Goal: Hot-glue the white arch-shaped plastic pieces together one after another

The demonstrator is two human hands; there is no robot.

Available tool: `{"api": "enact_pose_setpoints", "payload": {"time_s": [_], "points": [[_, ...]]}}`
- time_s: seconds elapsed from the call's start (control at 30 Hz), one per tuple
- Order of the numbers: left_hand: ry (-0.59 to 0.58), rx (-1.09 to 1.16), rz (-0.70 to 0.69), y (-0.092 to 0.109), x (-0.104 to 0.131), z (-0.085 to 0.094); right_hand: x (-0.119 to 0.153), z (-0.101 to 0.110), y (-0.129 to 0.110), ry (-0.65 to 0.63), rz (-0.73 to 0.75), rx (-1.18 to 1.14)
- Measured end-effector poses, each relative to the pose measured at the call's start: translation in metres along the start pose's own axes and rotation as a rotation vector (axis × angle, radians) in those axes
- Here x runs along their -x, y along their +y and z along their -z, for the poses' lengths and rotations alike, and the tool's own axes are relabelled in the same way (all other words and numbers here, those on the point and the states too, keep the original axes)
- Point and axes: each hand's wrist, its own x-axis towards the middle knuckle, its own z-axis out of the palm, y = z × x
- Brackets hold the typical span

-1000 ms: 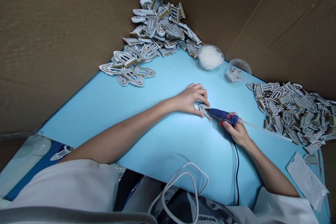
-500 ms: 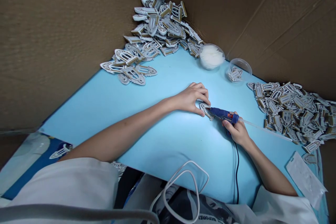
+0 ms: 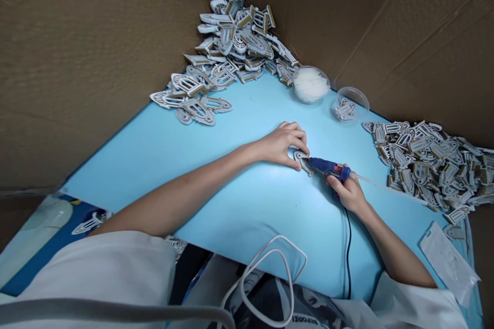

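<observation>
Near the middle of the blue table, my left hand (image 3: 284, 145) holds a small white arched piece (image 3: 303, 163) between thumb and fingers, flat against the surface. My right hand (image 3: 348, 191) is closed around a blue glue gun (image 3: 327, 166), whose tip points left and meets the piece or hovers just over it. A clear glue stick (image 3: 372, 182) sticks out of the gun's back, and a black cord (image 3: 349, 252) hangs below it.
White arched pieces lie in a back heap (image 3: 247, 43) and a right heap (image 3: 432, 159). Between them stand a tub of white sticks (image 3: 311, 85) and a clear tub (image 3: 358, 100) with a few pieces. A plastic bag (image 3: 450, 262) and white cable (image 3: 287, 267) are nearer. Cardboard walls (image 3: 366, 20) rise behind.
</observation>
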Motion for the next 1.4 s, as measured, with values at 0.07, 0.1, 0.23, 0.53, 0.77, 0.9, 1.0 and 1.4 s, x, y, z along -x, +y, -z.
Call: {"api": "enact_pose_setpoints", "payload": {"time_s": [0.07,0.1,0.23,0.53,0.77,0.9,1.0,1.4], "points": [[0.003,0.001,-0.002,0.0,0.0,0.0,0.0,0.0,0.0,-0.003,-0.008,0.004],[0.002,0.002,-0.003,0.0,0.0,0.001,0.0,0.0,-0.001,-0.003,-0.012,0.006],[-0.002,0.007,0.008,0.001,0.0,0.001,0.0,-0.001,0.001,0.008,-0.017,0.004],[-0.015,0.003,0.02,0.003,0.0,0.002,0.001,-0.004,0.001,-0.004,-0.057,-0.199],[0.071,-0.065,0.088,0.017,0.003,-0.006,0.005,-0.001,0.005,0.225,-0.071,-0.511],[0.122,-0.109,0.074,0.021,0.007,-0.006,0.008,0.005,0.013,0.257,-0.077,-0.458],[0.115,-0.09,0.039,0.019,0.008,-0.002,0.008,0.008,0.017,0.206,-0.07,-0.437],[-0.016,-0.157,-0.018,0.024,0.009,0.0,0.009,0.004,0.019,0.06,0.002,-0.067]]}}
